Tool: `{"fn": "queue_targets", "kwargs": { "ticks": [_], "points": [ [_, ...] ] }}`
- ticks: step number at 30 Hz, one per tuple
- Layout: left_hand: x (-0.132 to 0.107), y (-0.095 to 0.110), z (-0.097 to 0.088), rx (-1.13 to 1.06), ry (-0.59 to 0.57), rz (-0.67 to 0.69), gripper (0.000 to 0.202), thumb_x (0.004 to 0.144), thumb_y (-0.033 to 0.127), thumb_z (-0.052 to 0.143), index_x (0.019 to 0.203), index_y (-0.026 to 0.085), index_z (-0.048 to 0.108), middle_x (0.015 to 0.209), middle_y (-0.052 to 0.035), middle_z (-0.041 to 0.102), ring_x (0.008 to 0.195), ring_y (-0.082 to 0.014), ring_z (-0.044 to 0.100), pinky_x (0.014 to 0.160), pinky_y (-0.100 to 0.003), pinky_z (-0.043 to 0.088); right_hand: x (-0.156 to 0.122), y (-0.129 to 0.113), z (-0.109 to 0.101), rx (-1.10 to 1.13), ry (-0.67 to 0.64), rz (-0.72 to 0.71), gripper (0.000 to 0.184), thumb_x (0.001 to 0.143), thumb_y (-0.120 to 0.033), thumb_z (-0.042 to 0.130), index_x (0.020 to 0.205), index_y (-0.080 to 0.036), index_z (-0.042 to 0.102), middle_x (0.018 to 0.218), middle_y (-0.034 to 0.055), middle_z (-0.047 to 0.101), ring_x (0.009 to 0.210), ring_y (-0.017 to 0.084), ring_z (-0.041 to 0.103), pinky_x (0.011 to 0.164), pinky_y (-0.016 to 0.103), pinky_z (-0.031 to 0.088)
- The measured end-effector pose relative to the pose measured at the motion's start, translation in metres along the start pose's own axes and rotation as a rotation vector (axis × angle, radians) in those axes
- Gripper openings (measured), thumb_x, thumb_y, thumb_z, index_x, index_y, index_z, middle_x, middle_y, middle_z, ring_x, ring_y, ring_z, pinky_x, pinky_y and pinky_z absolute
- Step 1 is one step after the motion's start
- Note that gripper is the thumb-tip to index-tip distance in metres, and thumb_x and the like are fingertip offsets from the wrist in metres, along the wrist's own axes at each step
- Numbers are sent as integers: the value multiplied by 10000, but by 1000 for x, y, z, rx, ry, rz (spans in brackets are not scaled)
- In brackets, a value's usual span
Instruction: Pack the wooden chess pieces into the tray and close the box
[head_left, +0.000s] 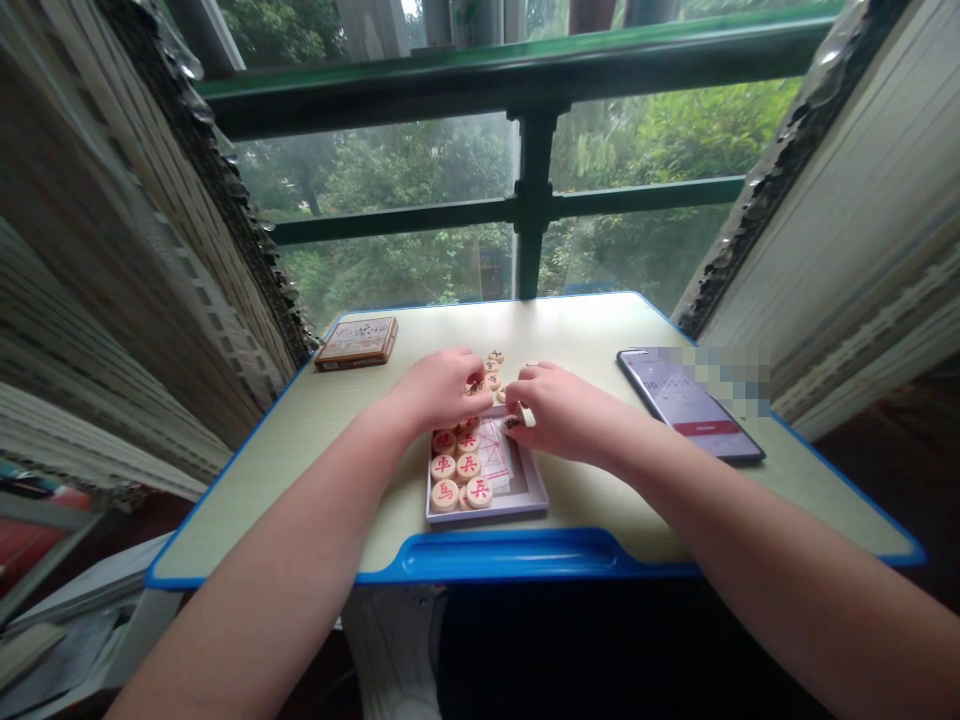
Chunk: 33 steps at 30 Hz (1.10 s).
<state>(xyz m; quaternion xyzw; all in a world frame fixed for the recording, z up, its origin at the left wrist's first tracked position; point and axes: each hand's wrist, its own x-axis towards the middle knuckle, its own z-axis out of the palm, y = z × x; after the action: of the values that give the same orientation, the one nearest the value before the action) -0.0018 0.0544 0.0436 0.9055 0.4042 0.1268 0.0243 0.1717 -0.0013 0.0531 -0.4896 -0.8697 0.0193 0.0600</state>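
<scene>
On the tabletop (300, 480), an open box (541, 497) is set. At its far end, the right hand (551, 408) is pinched around a black-marked piece (512, 423); the left hand's (444, 388) hold cannot be told. Red-marked pieces (469, 466) are lined along the box's left.

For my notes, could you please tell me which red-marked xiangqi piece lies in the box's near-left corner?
The 馬 piece: it sits nearer the viewer than the 車 piece and left of the nearest 兵 piece.

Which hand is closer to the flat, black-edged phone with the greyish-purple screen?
Right. The right hand is left of the phone, not touching it; the left hand is farther left.
</scene>
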Motion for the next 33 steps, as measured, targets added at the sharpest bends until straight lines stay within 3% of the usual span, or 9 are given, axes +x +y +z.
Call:
{"fn": "queue_targets", "kwargs": {
  "ticks": [4, 8, 14, 19, 28, 33],
  "points": [
    [0, 1, 0, 30, -32, 17, 213, 753, 353, 510, 749, 163, 607, 781, -50, 595, 691, -172, 535, 616, -275, 389, 0, -4, -3, -15, -76, 116, 179, 728, -311, 589, 795, -189, 702, 779, 84, 670, 739, 215, 596, 643, 288, 423],
    [0, 1, 0, 54, -36, 16, 212, 751, 349, 510, 746, 162, 611, 775, -52, 595, 677, -168, 532, 601, -271, 381, -1, -8, -6, -15, -117, 226, 218, 733, -349, 559, 864, -254, 706, 814, 57, 693, 708, 218, 615, 552, 279, 383],
    [-1, 0, 0, 62, -35, 18, 229, 752, 353, 511, 769, 156, 627, 786, -59, 601, 694, -173, 538, 612, -272, 385, -2, -12, -6, -29, -124, 170, 316, 721, -282, 524, 1005, -266, 661, 864, 57, 700, 741, 211, 626, 562, 267, 382],
    [0, 1, -2, 63, -34, 20, 237, 751, 348, 513, 783, 150, 638, 789, -59, 598, 693, -168, 538, 610, -267, 385, -2, -13, -3, -105, -81, 148, 282, 742, -383, 516, 918, -219, 663, 812, 84, 696, 720, 232, 632, 557, 284, 388],
    [-1, 1, -3, 64, -37, 16, 228, 748, 348, 516, 770, 158, 640, 781, -58, 600, 695, -174, 538, 600, -271, 365, -1, -11, -1, -147, -94, 158, 293, 726, -327, 501, 948, -241, 671, 834, 87, 697, 731, 235, 633, 556, 286, 377],
    [-2, 2, -4, 59, -45, 20, 227, 749, 346, 517, 767, 158, 642, 766, -55, 598, 688, -173, 535, 589, -271, 355, -1, -12, -1, -126, -89, 135, 305, 743, -389, 489, 934, -235, 670, 798, 82, 694, 714, 233, 631, 547, 284, 368]
  ]
}}
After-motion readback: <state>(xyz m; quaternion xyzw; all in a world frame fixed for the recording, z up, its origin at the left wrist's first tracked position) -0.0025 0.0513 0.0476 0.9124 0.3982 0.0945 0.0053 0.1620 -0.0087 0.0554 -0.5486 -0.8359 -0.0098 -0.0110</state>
